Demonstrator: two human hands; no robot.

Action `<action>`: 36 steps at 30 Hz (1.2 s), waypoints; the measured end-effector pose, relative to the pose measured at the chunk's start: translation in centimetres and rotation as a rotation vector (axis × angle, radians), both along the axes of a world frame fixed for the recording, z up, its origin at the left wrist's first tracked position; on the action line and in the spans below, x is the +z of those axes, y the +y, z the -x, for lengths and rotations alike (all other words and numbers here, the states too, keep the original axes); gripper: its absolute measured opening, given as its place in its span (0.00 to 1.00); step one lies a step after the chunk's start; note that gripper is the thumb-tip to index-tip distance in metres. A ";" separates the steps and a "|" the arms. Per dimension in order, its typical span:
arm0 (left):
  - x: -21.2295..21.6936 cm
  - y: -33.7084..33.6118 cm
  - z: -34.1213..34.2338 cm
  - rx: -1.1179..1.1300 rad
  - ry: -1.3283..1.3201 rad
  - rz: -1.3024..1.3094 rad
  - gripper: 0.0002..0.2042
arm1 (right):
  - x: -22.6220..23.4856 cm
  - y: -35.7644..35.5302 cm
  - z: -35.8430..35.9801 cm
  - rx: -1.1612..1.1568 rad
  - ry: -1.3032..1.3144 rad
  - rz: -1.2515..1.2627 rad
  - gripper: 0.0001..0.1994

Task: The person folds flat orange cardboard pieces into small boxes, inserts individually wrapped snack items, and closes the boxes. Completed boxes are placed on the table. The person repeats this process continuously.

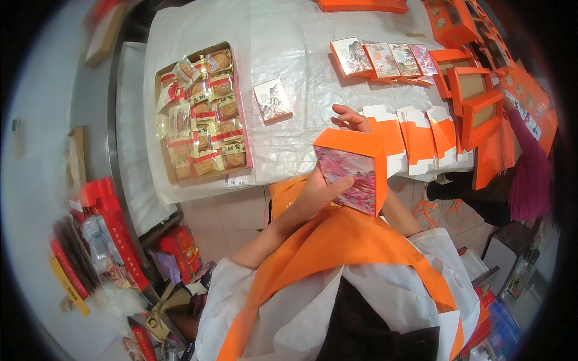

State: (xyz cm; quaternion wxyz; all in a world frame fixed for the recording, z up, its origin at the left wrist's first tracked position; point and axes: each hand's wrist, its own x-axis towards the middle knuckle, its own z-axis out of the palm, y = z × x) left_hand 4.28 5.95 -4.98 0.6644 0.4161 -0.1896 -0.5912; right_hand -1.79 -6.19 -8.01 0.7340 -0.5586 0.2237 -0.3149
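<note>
Orange cloth (pixel 361 240) is nearest in the head view; on the table (pixel 283 54) beyond, four boxes (pixel 382 60) in a row and one box (pixel 273 99) near the cake tray (pixel 248 144) look made, while three flat cards (pixel 415 138) seem not yet folded. The left hand (pixel 318 191) grips the pink box (pixel 355 168) in front of the cloth, thumb on its picture; the right hand (pixel 354 119) is mostly hidden behind it, so I cannot tell its grip.

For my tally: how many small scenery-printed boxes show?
6: a held box in the left hand, a lone box right of the pastry tray, four boxes in a row farther right. Others may be hidden.
</note>
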 end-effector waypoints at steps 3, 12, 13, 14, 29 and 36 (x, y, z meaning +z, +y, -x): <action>-0.9 -0.1 -0.7 0.112 0.057 -0.079 0.24 | -1.0 -1.1 1.3 0.049 0.070 -0.546 0.15; -7.6 -1.5 -4.3 0.385 -0.078 -0.303 0.23 | -2.9 -1.6 3.0 0.286 0.483 -0.392 0.26; -8.6 -1.6 -4.3 0.376 -0.114 -0.305 0.25 | -3.7 -1.6 3.2 0.317 0.516 -0.376 0.28; -9.6 -1.9 -4.3 0.371 -0.093 -0.303 0.26 | -4.7 -1.7 3.2 0.363 0.478 -0.357 0.30; -23.8 -2.8 -18.3 0.353 -0.636 -0.701 0.43 | -22.4 -8.6 -9.1 0.151 0.621 -0.537 0.14; -24.2 -3.9 -23.2 0.239 -0.851 -0.698 0.40 | -23.9 -6.5 -11.7 0.089 0.784 0.042 0.13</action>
